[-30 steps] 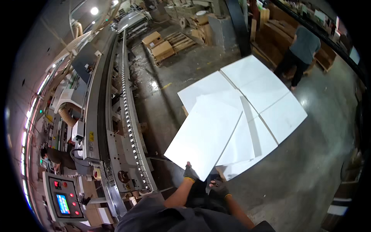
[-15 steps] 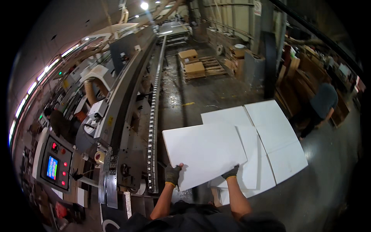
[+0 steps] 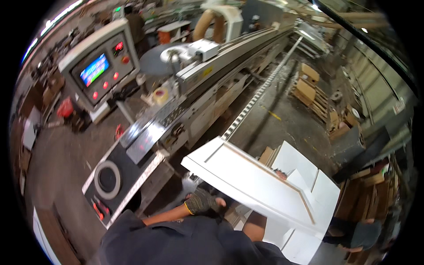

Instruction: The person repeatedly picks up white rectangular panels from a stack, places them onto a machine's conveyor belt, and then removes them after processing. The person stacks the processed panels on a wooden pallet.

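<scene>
A white rectangular panel (image 3: 247, 176) is held tilted in front of me, a thin brown line running along two sides of its face. My right forearm passes beneath it, and the fingertips of my right hand (image 3: 280, 175) show at its far edge, closed on it. My left hand (image 3: 204, 201), in a dark glove with a yellow cuff, is off the panel, just below its near edge. Its fingers look loosely apart, with nothing seen in them. More white panels (image 3: 324, 194) lie stacked beyond and under the held one, partly hidden by it.
Left of me stands a long machine (image 3: 207, 95) with a roller rail (image 3: 260, 90) and a control box (image 3: 99, 66). A tape roll (image 3: 107, 179) and red-handled pliers (image 3: 97, 211) lie on its near end. Boxes on a pallet (image 3: 304, 88) stand beyond. A person (image 3: 364, 234) bends at far right.
The view has swung left. The panel, held by both hands before, is now tilted with its brown-lined face showing. My left hand has let go, and my right hand has moved to the far edge.
</scene>
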Demonstrator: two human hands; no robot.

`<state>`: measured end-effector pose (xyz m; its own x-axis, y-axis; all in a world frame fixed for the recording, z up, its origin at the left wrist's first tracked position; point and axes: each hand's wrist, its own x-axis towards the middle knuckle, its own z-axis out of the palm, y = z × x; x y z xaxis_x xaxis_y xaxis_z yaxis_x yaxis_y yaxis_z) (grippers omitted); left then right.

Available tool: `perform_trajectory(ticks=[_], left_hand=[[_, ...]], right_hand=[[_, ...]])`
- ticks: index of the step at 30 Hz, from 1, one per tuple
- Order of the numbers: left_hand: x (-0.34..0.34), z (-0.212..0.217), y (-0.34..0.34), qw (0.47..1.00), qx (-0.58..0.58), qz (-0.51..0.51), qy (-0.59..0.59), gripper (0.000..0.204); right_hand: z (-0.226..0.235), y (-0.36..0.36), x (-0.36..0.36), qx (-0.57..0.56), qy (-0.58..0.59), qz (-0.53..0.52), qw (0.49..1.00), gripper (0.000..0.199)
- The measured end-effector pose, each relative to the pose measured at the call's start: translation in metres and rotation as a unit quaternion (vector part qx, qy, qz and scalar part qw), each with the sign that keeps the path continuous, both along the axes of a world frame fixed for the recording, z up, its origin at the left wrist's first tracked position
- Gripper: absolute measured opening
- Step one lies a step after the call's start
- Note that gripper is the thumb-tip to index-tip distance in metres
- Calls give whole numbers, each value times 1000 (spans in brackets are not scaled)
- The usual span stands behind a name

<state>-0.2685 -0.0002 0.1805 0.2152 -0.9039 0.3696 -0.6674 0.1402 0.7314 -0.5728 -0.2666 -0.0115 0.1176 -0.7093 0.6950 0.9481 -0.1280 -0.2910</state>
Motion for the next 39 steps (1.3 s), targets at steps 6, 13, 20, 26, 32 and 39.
perform_trajectory(ticks=[6, 13, 20, 26, 32, 39], left_hand=[[22, 21, 29, 963, 68, -13, 262, 37], [85, -33, -15, 568, -19, 89, 818, 35], [143, -91, 8, 549, -6, 74, 832, 49], [166, -126, 16, 563, -15, 78, 823, 56], [193, -143, 24, 569, -42, 98, 816, 61], [229, -162, 23, 522, -78, 125, 840, 62]], right_hand=[[41, 55, -23, 292, 214, -2, 932, 54], [77, 94, -26, 385, 356, 9, 851, 54], [98, 100, -14, 402, 442, 25, 802, 55], [128, 77, 45, 427, 466, 42, 774, 66], [142, 61, 119, 479, 484, 64, 730, 82], [107, 53, 177, 452, 497, 102, 733, 81]])
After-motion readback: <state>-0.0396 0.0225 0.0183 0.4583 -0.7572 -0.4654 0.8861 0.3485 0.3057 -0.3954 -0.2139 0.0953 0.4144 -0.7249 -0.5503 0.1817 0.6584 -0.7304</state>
